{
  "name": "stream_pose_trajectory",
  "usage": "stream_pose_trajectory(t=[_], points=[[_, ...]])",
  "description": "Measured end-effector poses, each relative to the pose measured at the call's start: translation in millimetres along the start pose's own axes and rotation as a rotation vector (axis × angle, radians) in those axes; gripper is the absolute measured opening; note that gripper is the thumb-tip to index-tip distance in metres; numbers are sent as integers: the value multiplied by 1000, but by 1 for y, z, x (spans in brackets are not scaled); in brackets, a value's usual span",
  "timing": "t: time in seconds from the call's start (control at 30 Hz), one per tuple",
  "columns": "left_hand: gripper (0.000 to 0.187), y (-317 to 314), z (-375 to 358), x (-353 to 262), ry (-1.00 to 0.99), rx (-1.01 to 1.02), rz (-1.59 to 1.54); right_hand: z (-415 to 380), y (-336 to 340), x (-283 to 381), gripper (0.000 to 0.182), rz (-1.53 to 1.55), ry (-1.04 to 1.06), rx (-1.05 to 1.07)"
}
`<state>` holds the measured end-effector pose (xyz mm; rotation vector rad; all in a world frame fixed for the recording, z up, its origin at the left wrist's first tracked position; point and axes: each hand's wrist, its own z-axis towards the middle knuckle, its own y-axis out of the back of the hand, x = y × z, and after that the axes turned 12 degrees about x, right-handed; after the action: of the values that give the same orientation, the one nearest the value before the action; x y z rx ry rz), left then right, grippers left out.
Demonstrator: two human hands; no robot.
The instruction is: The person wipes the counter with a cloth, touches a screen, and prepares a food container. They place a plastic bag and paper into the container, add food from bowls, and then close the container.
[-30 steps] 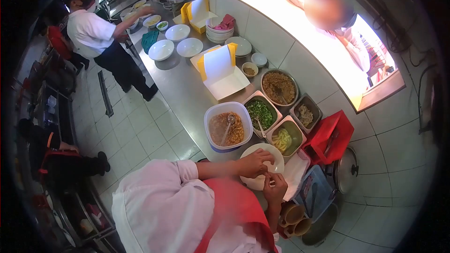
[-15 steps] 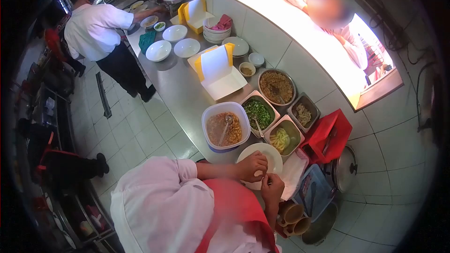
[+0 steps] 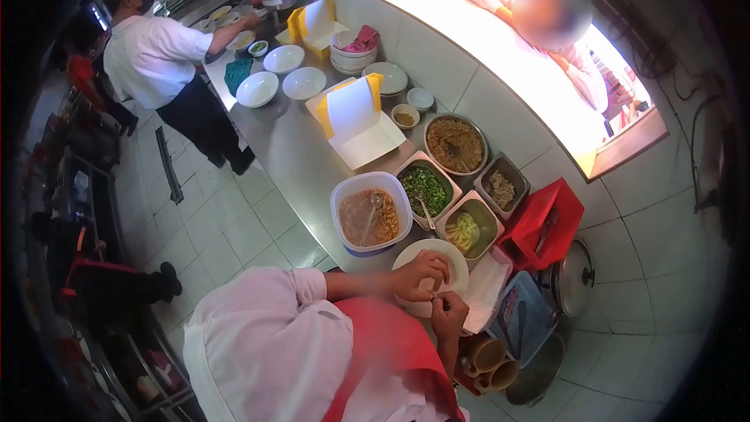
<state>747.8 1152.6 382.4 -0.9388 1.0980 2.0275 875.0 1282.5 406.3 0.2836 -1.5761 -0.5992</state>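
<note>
My left hand (image 3: 422,275) is over a white plate (image 3: 455,254) at the counter's near end, its fingers curled and pinched close to my right hand. Just below it, my right hand (image 3: 450,314) is closed, thumb and fingers together at the plate's edge. Whatever lies between the fingertips is too small to tell. Beyond the plate stand a tub of reddish-brown food (image 3: 371,215) with a ladle, a metal pan of chopped greens (image 3: 424,190) with a spoon, and a pan of pale yellow pieces (image 3: 466,233).
White bowls (image 3: 258,89), a yellow-and-white folded card stand (image 3: 353,113) and a bowl of brown minced food (image 3: 455,145) stand along the counter. A red bin (image 3: 547,223), blue tray (image 3: 525,319) and brown mugs (image 3: 488,355) are at right. A co-worker (image 3: 156,55) stands far left; another person leans at the window.
The fingers of my left hand have shifted and spread a little over the plate. The whole view has moved slightly, and the co-worker's head has turned.
</note>
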Motion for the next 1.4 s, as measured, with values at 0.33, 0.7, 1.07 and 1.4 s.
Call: stream_pose_trajectory(t=[0.33, 0.7, 1.07, 1.4], points=[[13, 7, 8, -5, -52, 102, 47, -3, 3, 11, 6, -131, 7, -21], [13, 1, 13, -4, -230, 210, 245, -18, -20, -58, 36, 326, -348, 212], [10, -2, 11, 0, -245, 178, 120, -13, -21, -62, 34, 115, -215, 302], [20, 1, 7, -5, -87, 137, 28, -11, -26, -73, 17, -153, 117, 229]])
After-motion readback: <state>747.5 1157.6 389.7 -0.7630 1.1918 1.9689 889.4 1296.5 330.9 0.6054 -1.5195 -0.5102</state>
